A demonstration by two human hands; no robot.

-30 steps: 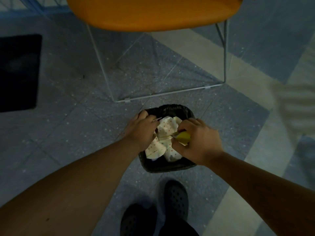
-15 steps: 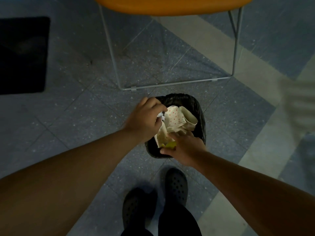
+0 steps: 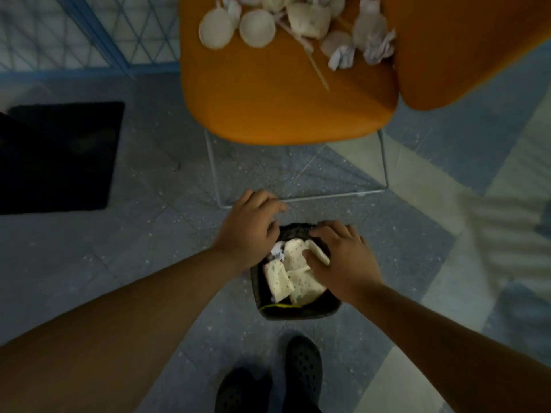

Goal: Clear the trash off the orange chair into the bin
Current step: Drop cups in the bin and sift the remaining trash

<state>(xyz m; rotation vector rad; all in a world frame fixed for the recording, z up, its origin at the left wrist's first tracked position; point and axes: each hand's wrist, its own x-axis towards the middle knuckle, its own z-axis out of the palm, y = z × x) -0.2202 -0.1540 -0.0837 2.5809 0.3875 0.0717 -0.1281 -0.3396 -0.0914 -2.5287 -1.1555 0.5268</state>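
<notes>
The small black bin (image 3: 301, 313) stands on the floor in front of my feet, stuffed with dotted paper wrappers (image 3: 281, 278) and a crumpled white scrap (image 3: 277, 251). My right hand (image 3: 340, 257) lies over the wrappers with fingers spread and the thumb on the paper. Over the bin's far left rim hovers my left hand (image 3: 250, 225), fingers loosely curled and holding nothing. Beyond the bin is the orange chair (image 3: 283, 108). Its seat carries white cups (image 3: 216, 31), crumpled paper (image 3: 378, 46) and a wooden stick (image 3: 316, 67).
The chair's thin wire legs (image 3: 384, 162) run down to the floor just behind the bin. A black mat (image 3: 59, 156) lies at the left and a blue lattice fence (image 3: 74, 31) at the back left. My dark shoes (image 3: 304, 371) stand below the bin.
The view tilted up and the chair seat with its trash came into sight. My right hand let go of the yellow item and moved up over the wrappers. My left hand released the scrap.
</notes>
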